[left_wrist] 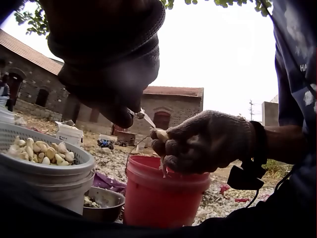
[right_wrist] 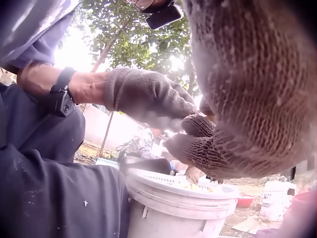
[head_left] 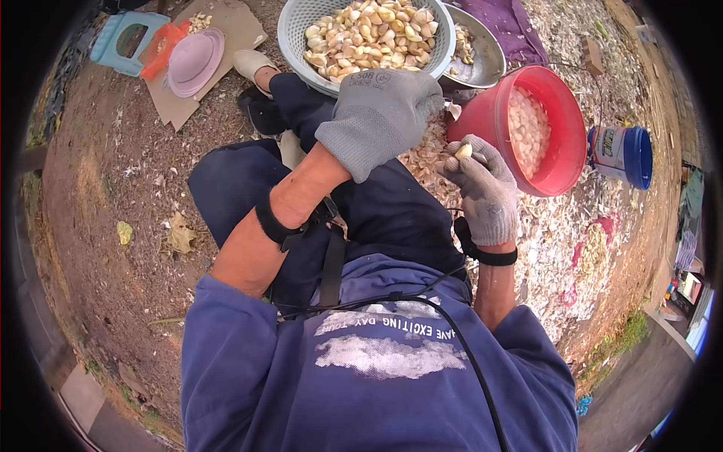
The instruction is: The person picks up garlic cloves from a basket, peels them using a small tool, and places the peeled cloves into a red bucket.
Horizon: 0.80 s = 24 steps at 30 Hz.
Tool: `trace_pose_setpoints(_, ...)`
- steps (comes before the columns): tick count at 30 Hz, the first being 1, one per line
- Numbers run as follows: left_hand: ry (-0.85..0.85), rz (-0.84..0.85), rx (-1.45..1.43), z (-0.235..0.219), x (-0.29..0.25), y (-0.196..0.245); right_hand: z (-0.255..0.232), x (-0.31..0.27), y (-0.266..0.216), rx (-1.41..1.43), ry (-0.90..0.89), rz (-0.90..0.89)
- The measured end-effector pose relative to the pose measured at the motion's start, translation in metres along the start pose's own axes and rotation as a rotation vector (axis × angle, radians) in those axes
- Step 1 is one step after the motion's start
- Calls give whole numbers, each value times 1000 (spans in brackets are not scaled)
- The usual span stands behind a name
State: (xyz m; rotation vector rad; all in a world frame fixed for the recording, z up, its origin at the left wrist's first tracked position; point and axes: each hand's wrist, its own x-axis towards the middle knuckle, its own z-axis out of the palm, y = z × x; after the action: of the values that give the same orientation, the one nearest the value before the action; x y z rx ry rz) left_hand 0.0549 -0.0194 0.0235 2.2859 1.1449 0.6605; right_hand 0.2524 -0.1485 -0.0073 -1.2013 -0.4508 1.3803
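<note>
My left hand, in a grey glove, is curled with its back to the head camera. In the left wrist view it grips a small knife, whose handle is hidden in the fist and whose blade points at the other hand. My right hand, in a knitted glove, pinches a pale garlic clove between thumb and fingers. That hand is beside the rim of a red bucket holding peeled cloves. Beyond the left hand, a grey basket full of unpeeled cloves sits on a white bucket.
A metal bowl stands behind the red bucket, near a purple cloth. A blue-rimmed tub lies at the right. Cardboard with a pink lid and a light blue stool are at far left. Garlic skins cover the ground.
</note>
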Motion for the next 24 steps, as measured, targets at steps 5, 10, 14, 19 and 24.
trace_pose_setpoints(5, -193, 10, 185, -2, -3, -7, 2, -1, -2, 39, -4, -9)
trace_pose_setpoints(10, -187, 175, 141, 15, -18, -2, -2, 3, 1, -22, 10, -13)
trace_pose_setpoints(14, -171, 233, 119, 21, -22, 1, 0, 3, 0, -12, -8, -9)
trace_pose_setpoints(19, -205, 237, 130, 19, -19, 1, -1, 4, 3, 10, -16, 2)
trace_pose_setpoints(24, -297, 204, 135, 14, -14, -3, -2, 4, 3, 4, -48, 48)
